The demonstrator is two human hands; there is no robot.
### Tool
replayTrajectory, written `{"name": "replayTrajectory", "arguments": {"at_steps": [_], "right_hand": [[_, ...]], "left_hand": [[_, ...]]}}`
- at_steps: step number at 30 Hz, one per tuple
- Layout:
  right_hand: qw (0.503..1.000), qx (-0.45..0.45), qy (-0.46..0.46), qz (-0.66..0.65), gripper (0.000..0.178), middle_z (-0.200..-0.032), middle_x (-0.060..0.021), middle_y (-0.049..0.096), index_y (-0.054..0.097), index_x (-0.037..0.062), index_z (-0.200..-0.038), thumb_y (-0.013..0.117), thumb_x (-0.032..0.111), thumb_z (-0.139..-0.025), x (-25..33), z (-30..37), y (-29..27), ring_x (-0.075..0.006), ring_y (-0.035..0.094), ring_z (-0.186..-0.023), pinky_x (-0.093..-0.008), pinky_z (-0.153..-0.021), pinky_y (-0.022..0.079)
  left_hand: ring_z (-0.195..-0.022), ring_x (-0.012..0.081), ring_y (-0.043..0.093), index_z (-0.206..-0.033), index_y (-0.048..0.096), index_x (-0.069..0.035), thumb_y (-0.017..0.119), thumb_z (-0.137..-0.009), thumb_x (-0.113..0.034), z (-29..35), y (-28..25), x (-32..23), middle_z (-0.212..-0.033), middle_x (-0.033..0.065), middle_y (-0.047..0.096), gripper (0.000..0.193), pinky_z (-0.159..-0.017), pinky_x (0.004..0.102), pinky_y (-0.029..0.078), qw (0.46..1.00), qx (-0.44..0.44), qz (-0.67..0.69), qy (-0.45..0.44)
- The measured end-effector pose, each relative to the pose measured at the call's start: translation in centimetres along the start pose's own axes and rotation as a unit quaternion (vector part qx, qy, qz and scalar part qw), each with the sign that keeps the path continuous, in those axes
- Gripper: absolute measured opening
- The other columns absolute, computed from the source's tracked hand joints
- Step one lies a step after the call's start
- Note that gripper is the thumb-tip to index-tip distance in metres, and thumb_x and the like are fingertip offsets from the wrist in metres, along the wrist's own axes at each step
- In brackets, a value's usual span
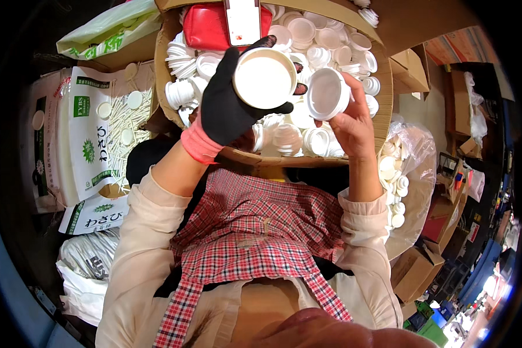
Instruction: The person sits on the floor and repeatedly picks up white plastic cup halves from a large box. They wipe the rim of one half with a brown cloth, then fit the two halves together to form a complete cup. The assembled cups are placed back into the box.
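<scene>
White cups fill our hands: left hand [229,104] grips a large cup [265,78], right hand [352,124] pinches a small cup [327,93] just right of it.

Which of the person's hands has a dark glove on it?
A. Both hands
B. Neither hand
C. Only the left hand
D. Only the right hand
C. The left hand wears a black glove with a pink cuff and holds a round white cup, while the right hand is bare and holds a smaller white cup over the cardboard box of white plastic pieces.
</scene>
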State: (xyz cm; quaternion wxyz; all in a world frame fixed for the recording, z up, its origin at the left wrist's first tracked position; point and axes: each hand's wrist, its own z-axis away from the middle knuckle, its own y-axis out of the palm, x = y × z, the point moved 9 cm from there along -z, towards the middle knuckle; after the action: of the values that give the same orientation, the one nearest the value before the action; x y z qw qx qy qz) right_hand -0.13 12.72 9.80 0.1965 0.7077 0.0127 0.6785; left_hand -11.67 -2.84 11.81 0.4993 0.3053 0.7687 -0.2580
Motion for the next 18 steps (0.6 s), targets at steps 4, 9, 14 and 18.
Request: {"name": "replayTrajectory", "arguments": {"at_steps": [4, 9, 14, 18], "right_hand": [[0.958, -0.05, -0.15, 0.241, 0.071, -0.121, -0.0117, 0.051, 0.042, 0.0032, -0.134, 0.077, 0.005, -0.072, 4.0, 0.9, 3.7, -0.021, 0.06, -0.101, -0.0281, -0.07, 0.054], [0.842, -0.043, -0.202, 0.499, 0.061, -0.109, -0.0105, 0.053, 0.058, 0.0072, -0.124, 0.081, 0.009, -0.067, 4.6, 1.1, 7.5, -0.0187, 0.057, -0.084, -0.0261, -0.064, 0.049], [0.827, -0.035, -0.228, 0.514, 0.064, -0.111, -0.0101, 0.054, 0.058, 0.0078, -0.125, 0.082, 0.008, -0.066, 4.0, 0.9, 7.9, -0.0163, 0.056, -0.082, -0.0258, -0.062, 0.046], [0.827, -0.025, -0.212, 0.52, 0.06, -0.111, -0.0125, 0.05, 0.057, 0.0074, -0.125, 0.079, 0.008, -0.069, 3.9, 0.9, 8.2, -0.0216, 0.059, -0.082, -0.0312, -0.071, 0.051]], "left_hand": [[-0.105, 0.0202, 0.062, -0.128, 0.048, 0.002, 0.079, -0.077, -0.022, 0.5, 0.3, -0.1, -0.115, 0.0111, 0.064, 0.065, -0.091, 0.0311, 0.047, 0.993, -0.047, -0.103, 0.039], [-0.118, 0.021, 0.054, -0.135, 0.042, 0.0, 0.069, -0.08, -0.006, 1.3, 2.5, -0.4, -0.129, 0.0149, 0.055, 0.061, -0.098, 0.032, 0.043, 0.98, 0.042, -0.176, 0.081], [-0.118, 0.0217, 0.053, -0.137, 0.038, -0.001, 0.064, -0.08, 0.003, 1.1, 2.4, 0.5, -0.131, 0.0129, 0.052, 0.063, -0.101, 0.0318, 0.042, 0.999, 0.027, 0.015, 0.043], [-0.118, 0.0234, 0.053, -0.141, 0.034, -0.004, 0.062, -0.079, 0.005, 1.3, 2.7, 0.9, -0.13, 0.0127, 0.052, 0.068, -0.099, 0.0323, 0.043, 0.998, 0.044, 0.008, 0.042]]}}
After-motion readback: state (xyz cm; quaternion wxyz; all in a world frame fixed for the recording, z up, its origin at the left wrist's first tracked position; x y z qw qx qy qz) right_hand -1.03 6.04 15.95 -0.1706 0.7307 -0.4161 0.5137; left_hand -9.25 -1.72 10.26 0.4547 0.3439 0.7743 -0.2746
